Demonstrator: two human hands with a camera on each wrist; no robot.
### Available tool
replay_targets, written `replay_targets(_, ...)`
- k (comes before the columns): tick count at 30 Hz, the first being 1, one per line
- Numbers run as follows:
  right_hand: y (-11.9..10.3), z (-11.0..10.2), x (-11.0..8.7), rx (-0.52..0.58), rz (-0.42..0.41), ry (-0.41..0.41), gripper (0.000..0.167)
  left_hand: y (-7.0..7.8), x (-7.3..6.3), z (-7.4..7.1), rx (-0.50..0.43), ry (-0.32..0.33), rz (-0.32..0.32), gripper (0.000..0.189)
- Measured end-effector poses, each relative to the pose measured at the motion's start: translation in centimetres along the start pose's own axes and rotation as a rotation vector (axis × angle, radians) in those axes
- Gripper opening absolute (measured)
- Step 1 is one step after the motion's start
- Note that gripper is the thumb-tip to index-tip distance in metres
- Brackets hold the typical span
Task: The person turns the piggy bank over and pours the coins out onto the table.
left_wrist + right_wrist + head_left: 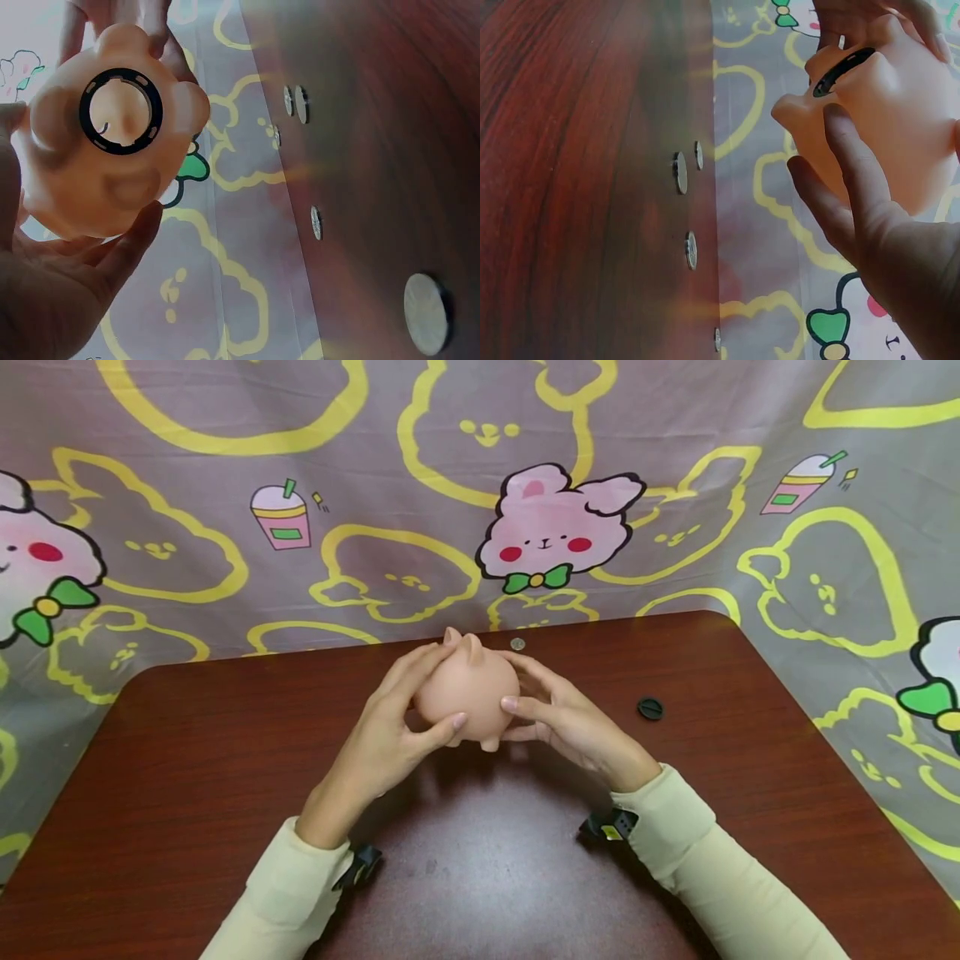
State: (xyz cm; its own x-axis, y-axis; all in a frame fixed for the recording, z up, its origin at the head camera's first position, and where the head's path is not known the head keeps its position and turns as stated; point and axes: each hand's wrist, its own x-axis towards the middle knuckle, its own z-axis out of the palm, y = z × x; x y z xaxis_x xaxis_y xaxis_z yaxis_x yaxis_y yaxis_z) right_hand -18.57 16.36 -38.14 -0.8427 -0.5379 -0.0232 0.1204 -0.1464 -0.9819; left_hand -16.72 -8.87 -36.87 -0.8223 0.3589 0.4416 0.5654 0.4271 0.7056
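Above the desk (225,777), toward its back edge: left hand (386,718) and right hand (566,720) grip the pig (467,693) between thumbs and fingers, base hole (120,112) open. Cap (651,708) toward right edge. Judged step: positioning pig; next calls for steady grip.

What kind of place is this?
Maybe an indoor corner set up for play or filming, though I can't be sure. A cloth printed with cartoon animals hangs behind a dark wooden table, with coins on it and a piggy bank held above.
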Motion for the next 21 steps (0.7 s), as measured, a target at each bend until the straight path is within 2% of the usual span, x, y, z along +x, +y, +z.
replay_targets(9, 0.24, -0.11, 0.15, 0.032, 0.007, 0.006, 0.062, 0.29, 0.11, 0.03, 0.008, -0.015, -0.046, 0.076)
replay_targets(13, 0.19, -0.02, 0.06, -0.001, -0.005, 0.027, 0.064, 0.24, 0.15, -0.03, 0.013, -0.031, -0.058, 0.078)
replay_targets(15, 0.08, 0.07, -0.01, -0.067, -0.018, 0.052, 0.067, 0.1, 0.17, -0.02, 0.026, -0.04, -0.055, 0.079)
replay_targets(18, -0.17, 0.29, -0.1, -0.242, -0.067, 0.096, 0.072, -0.15, 0.2, -0.05, 0.046, -0.06, -0.037, 0.084)
replay_targets(21, -0.43, 0.73, -0.21, -0.425, -0.161, 0.131, 0.077, -0.39, 0.19, -0.06, 0.046, -0.077, -0.016, 0.088)
